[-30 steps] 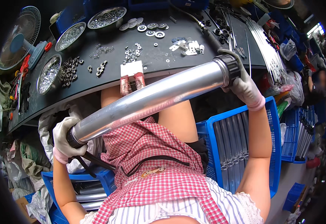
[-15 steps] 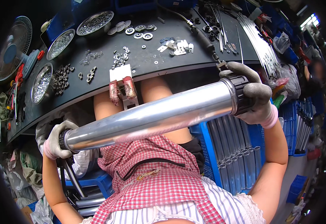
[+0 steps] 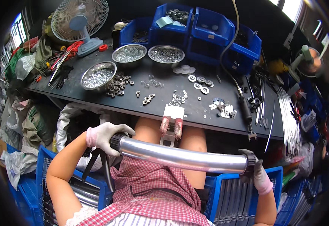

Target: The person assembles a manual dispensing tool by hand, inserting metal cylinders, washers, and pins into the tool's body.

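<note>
A shiny metal tube (image 3: pixel 183 157) with black ribbed end caps lies crosswise above my lap. My left hand (image 3: pixel 107 138), in a pale glove, is closed round the cap at its left end, and black strap-like pieces (image 3: pixel 96 165) hang below that end. Around the right-end cap (image 3: pixel 250 164) my gloved right hand (image 3: pixel 260 175) is closed, with its fingers partly hidden behind the cap. Just beyond the tube, a small fixture (image 3: pixel 172 126) with two red-wrapped posts and a white plate juts from the table edge.
The dark table (image 3: pixel 123 101) holds metal bowls (image 3: pixel 98 76) of small parts, loose nuts, washers and brackets (image 3: pixel 224 108). A power screwdriver (image 3: pixel 245 109) hangs from a hose at right. Blue bins (image 3: pixel 213 28) and a fan (image 3: pixel 79 22) stand behind. A blue crate of tubes (image 3: pixel 234 199) is right of my lap.
The tube has swung from its right end raised to its right end slightly lower. Both hands still grip its ends. The view has turned, showing more of the table's back.
</note>
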Tool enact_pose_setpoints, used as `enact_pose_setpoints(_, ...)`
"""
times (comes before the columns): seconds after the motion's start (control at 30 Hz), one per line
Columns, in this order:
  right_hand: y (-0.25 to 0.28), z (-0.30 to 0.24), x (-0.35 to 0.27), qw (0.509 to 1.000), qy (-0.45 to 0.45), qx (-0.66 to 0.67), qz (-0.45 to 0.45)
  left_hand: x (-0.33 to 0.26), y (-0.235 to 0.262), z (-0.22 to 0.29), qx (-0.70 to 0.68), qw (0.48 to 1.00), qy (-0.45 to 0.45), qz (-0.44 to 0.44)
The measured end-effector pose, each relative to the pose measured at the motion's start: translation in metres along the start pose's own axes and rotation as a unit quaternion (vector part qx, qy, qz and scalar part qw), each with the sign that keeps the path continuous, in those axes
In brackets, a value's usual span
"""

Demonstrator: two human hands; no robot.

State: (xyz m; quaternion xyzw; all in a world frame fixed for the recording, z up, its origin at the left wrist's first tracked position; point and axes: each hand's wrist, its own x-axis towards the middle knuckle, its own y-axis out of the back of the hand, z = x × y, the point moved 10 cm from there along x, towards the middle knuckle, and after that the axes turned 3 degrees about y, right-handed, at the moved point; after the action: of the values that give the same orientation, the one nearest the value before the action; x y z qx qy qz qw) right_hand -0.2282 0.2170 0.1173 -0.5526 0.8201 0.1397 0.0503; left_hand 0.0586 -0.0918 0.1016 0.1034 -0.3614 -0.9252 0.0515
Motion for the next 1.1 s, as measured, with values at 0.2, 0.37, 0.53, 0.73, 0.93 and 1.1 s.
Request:
enact_pose_setpoints(0.2, -0.001, -0.022, 0.001, 0.974, 0.17, -0.11, 0.098, -0.006, -0.001, 0.007, 0.036, 0.999, -0.011, 0.007)
enact_pose_setpoints(0.37, -0.015, -0.001, 0.008, 0.99, 0.144, -0.005, 0.001, 0.002, -0.003, -0.012, 0.019, 1.0, 0.007, -0.009)
enact_pose_setpoints(0.53, 0.001, 0.033, 0.009, 0.996, 0.07, -0.047, -0.005, 0.013, 0.003, -0.009, -0.015, 1.0, -0.008, 0.017)
enact_pose_setpoints(0.73, -0.013, -0.035, -0.007, 0.91, 0.344, -0.228, 0.035, 0.002, -0.003, -0.038, -0.046, 0.995, 0.063, 0.059)
enact_pose_setpoints(0.93, -0.014, 0.011, 0.002, 0.987, 0.084, 0.139, -0.001, 0.014, -0.013, -0.038, -0.061, 0.991, 0.111, 0.029)
enact_pose_setpoints(1.1, -0.003, 0.01, 0.004, 0.999, 0.029, -0.027, 0.026, 0.013, -0.011, -0.033, -0.106, 0.982, 0.143, 0.058)
